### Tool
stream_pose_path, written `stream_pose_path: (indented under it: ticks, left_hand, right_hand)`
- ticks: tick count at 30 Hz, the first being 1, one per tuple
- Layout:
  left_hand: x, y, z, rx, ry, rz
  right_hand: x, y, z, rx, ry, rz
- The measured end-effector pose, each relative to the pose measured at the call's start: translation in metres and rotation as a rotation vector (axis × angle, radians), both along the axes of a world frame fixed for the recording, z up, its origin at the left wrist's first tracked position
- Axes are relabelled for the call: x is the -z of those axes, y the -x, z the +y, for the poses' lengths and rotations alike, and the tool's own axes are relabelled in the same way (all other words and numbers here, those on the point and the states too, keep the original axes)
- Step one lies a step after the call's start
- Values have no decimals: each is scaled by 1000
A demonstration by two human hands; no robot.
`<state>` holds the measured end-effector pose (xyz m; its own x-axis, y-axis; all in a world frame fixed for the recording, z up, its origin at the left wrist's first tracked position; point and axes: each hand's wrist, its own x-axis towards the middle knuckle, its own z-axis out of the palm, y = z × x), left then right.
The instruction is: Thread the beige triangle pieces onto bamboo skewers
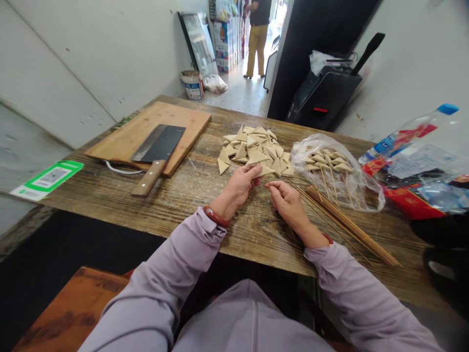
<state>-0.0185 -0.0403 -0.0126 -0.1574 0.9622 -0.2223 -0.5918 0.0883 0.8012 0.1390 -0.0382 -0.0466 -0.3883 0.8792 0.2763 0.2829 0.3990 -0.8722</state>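
Note:
My left hand [240, 188] pinches a pale triangular piece [264, 170], which looks like tofu, in front of a heap of similar pieces [252, 146]. Close by on its right, my right hand [287, 201] is closed on a thin bamboo skewer [268, 185], its tip pointing toward the held piece. Most of that skewer is hidden by the fingers. A bundle of bamboo skewers [351, 230] lies on the table to the right of my right hand. Beyond it, a clear plastic bag [370, 188] holds several triangles on skewers [330, 159].
At the left, a cleaver [159, 144] rests on a wooden cutting board [194, 117], its handle jutting over the edge. A plastic bottle [410, 132] and red packaging [414, 201] crowd the table's right end. Farther back, a person [258, 39] stands in the doorway.

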Motion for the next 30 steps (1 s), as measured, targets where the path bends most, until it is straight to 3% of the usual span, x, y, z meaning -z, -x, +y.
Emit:
stream_pose_path:
  ticks: [15, 30]
  left_hand:
    - [4, -3, -2, -37, -65, 35]
    - [10, -13, -8, 59, -119, 143]
  right_hand:
    - [-6, -1, -3, 58, 2, 2]
    - [-12, -2, -1, 107, -22, 2]
